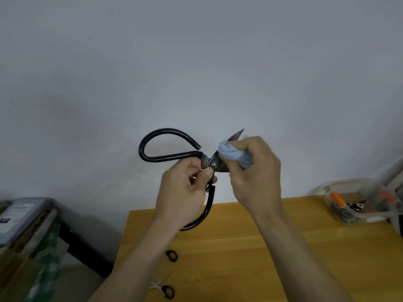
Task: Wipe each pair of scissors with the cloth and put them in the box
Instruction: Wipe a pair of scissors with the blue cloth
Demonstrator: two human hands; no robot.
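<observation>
Large black scissors [165, 149] with big looped handles are held up above the wooden table [239, 247]. My left hand [185, 192] grips them near the pivot, thumb by the rivet. My right hand [250, 168] holds a bunched light-blue cloth [231, 153] wrapped around the blades; only the blade tip pokes out above it. A clear plastic box [357, 199] at the table's far right holds scissors with orange and black handles. Two small scissors lie on the table under my left forearm, one black loop [171, 255] and a black-and-white pair [163, 289].
A grey case [19, 216] rests on stacked items with a green checked cloth, left of the table. A dark gap separates that stack from the table's left edge. A plain pale wall fills the background.
</observation>
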